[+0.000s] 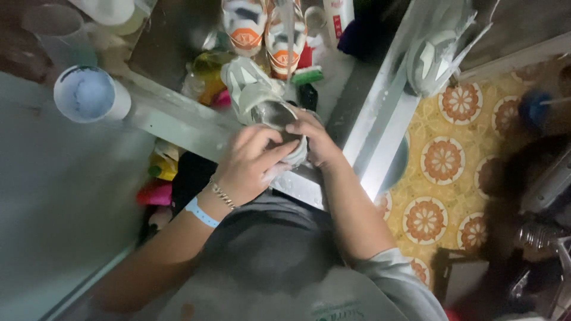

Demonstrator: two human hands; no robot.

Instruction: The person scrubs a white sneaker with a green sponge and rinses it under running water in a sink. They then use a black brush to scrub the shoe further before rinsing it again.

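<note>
A pale grey-and-white sneaker (253, 89) is held over a metal sink (369, 119), toe pointing away from me. My left hand (250, 163) wraps over its heel end, fingers curled on the rim. My right hand (315, 139) grips the heel from the other side, thumb near the opening. A thin stream of water (289, 35) falls from above just beside the sneaker. My left wrist carries a chain bracelet and a light blue band.
Two orange-and-white shoes (262, 30) lie at the sink's far end by a white bottle (338, 16). Another pale shoe (437, 53) rests on the right ledge. A white cup (89, 94) stands on the left counter. The floor (452, 160) has yellow patterned tiles.
</note>
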